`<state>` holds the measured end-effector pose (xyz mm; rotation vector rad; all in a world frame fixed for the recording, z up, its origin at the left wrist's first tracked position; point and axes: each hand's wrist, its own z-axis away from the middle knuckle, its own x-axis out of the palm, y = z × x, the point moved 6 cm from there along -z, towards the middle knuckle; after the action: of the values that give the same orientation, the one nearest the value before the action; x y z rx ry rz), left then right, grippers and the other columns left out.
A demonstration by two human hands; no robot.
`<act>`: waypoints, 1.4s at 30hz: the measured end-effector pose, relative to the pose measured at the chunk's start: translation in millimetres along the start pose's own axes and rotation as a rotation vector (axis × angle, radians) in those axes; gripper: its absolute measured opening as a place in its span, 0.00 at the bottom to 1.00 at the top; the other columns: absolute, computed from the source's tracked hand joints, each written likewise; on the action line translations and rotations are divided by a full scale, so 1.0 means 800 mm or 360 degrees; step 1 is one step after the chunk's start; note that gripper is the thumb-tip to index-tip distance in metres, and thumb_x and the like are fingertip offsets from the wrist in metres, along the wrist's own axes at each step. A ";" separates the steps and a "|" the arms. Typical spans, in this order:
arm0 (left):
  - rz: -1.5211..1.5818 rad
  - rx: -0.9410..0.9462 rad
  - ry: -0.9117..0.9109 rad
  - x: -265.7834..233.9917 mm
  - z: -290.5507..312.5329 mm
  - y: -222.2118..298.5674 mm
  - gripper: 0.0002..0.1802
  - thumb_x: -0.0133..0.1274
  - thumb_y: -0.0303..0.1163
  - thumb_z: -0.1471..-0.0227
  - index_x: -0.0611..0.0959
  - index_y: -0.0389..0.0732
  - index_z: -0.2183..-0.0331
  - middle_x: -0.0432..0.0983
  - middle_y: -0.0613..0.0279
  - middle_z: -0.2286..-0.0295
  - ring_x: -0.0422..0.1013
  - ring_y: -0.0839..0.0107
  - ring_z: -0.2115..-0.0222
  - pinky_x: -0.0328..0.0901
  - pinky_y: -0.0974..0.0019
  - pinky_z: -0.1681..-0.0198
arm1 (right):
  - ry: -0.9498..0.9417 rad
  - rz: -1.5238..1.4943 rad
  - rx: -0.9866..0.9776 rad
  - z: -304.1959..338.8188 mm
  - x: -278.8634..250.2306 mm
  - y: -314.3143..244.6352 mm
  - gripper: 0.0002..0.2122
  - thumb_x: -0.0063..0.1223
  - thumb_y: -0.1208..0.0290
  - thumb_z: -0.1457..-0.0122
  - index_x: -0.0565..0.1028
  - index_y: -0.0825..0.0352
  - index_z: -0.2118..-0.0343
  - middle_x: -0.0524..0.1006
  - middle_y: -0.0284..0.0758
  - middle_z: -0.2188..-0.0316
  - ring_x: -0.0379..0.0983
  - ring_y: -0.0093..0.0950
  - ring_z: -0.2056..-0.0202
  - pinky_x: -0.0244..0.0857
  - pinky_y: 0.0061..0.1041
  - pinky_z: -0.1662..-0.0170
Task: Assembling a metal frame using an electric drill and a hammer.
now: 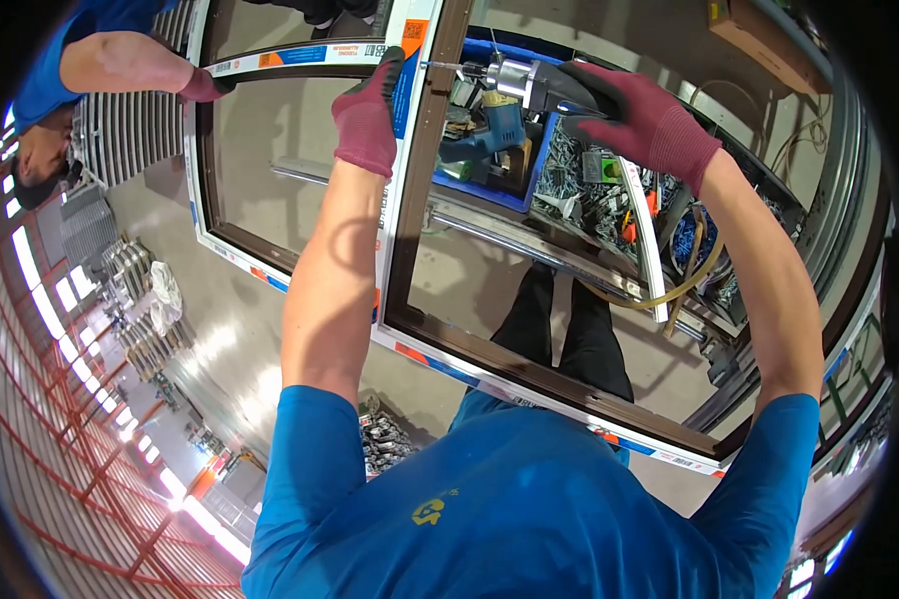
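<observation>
A large window frame (402, 240), brown inside with white and coloured protective film, stands across the view in front of my body. My left hand (368, 120), in a maroon glove with dark fingertips, grips its middle upright bar. In my right hand (649, 115), gloved the same way, is a drill (514, 78) with a silver front and dark body, lying level. Its thin bit points left, with the tip at the brown side of the middle bar, close to my left fingers. The fingers under the drill are partly hidden.
Behind the frame, a blue bin (514, 200) holds another power tool (499, 130), beside a tray full of screws (569, 180). A yellowish hose (684, 285) loops below. At far left, another person's gloved hand (205, 87) touches the frame. A cardboard box (769, 45) sits upper right.
</observation>
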<state>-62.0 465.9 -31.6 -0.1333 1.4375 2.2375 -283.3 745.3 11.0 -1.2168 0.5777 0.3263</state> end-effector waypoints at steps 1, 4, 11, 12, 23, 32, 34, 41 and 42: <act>0.0067 -0.0003 -0.0019 0.000 0.002 0.000 0.24 0.78 0.47 0.57 0.85 0.37 0.76 0.70 0.73 0.82 0.60 0.78 0.82 0.56 0.64 0.78 | -0.0002 -0.0003 -0.0002 -0.001 0.002 0.001 0.34 0.65 0.67 0.42 0.66 0.66 0.33 0.79 0.49 0.47 0.78 0.39 0.46 0.69 0.34 0.41; 0.0092 0.0084 -0.0030 0.001 0.007 0.006 0.23 0.77 0.45 0.55 0.88 0.34 0.71 0.74 0.72 0.79 0.63 0.78 0.81 0.58 0.66 0.77 | 0.0032 -0.0037 -0.0042 -0.001 0.008 0.002 0.34 0.65 0.65 0.42 0.67 0.65 0.33 0.79 0.50 0.48 0.78 0.43 0.47 0.69 0.36 0.42; 0.0064 0.0119 -0.0142 0.001 0.021 0.017 0.21 0.75 0.41 0.51 0.89 0.32 0.65 0.80 0.69 0.75 0.68 0.77 0.78 0.63 0.68 0.72 | 0.0080 -0.0308 -0.0077 -0.002 0.023 0.007 0.34 0.67 0.68 0.43 0.67 0.66 0.33 0.79 0.45 0.45 0.77 0.35 0.45 0.68 0.33 0.40; 0.0126 0.0088 -0.0139 0.004 0.025 0.015 0.23 0.75 0.42 0.51 0.89 0.31 0.64 0.80 0.68 0.73 0.68 0.77 0.77 0.64 0.68 0.71 | 0.0077 -0.0437 -0.0073 -0.003 0.025 0.010 0.34 0.67 0.69 0.42 0.67 0.66 0.33 0.78 0.44 0.45 0.77 0.32 0.45 0.68 0.32 0.40; 0.0041 0.0035 -0.0084 -0.006 -0.007 -0.005 0.23 0.73 0.44 0.49 0.85 0.33 0.73 0.71 0.71 0.81 0.62 0.77 0.80 0.58 0.65 0.76 | -0.0015 -0.0337 0.0136 0.006 0.010 -0.001 0.36 0.68 0.70 0.43 0.66 0.67 0.32 0.79 0.43 0.46 0.76 0.28 0.46 0.67 0.29 0.40; 0.0009 -0.0005 -0.0025 0.003 0.015 0.011 0.22 0.73 0.43 0.49 0.87 0.32 0.68 0.76 0.70 0.76 0.66 0.77 0.78 0.61 0.66 0.74 | 0.0030 -0.0205 0.0044 0.008 0.015 0.002 0.36 0.68 0.70 0.45 0.66 0.66 0.32 0.79 0.45 0.47 0.78 0.33 0.46 0.68 0.32 0.41; 0.0068 0.0057 -0.0102 0.003 0.010 0.011 0.23 0.73 0.43 0.50 0.88 0.30 0.64 0.79 0.68 0.74 0.68 0.76 0.77 0.63 0.66 0.72 | 0.0008 -0.0191 0.0064 0.006 0.014 0.002 0.36 0.68 0.70 0.45 0.66 0.66 0.32 0.79 0.45 0.46 0.78 0.33 0.46 0.68 0.32 0.41; -0.0025 0.0018 -0.0045 0.006 0.012 0.013 0.26 0.74 0.44 0.51 0.88 0.29 0.64 0.79 0.67 0.74 0.68 0.76 0.77 0.64 0.66 0.72 | -0.0008 -0.0248 0.0093 0.008 0.012 -0.004 0.37 0.68 0.70 0.45 0.65 0.65 0.31 0.80 0.46 0.46 0.78 0.33 0.47 0.69 0.33 0.41; -0.0031 0.0020 -0.0023 0.007 0.015 0.014 0.27 0.75 0.46 0.52 0.88 0.29 0.64 0.79 0.67 0.74 0.68 0.75 0.77 0.64 0.66 0.71 | 0.0009 -0.0253 0.0068 0.008 0.012 -0.003 0.37 0.68 0.70 0.45 0.65 0.65 0.31 0.80 0.46 0.47 0.78 0.33 0.47 0.69 0.33 0.41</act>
<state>-70.0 474.5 -18.8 -0.1267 1.4367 2.2089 -272.9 749.8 8.5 -1.2148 0.4872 0.1756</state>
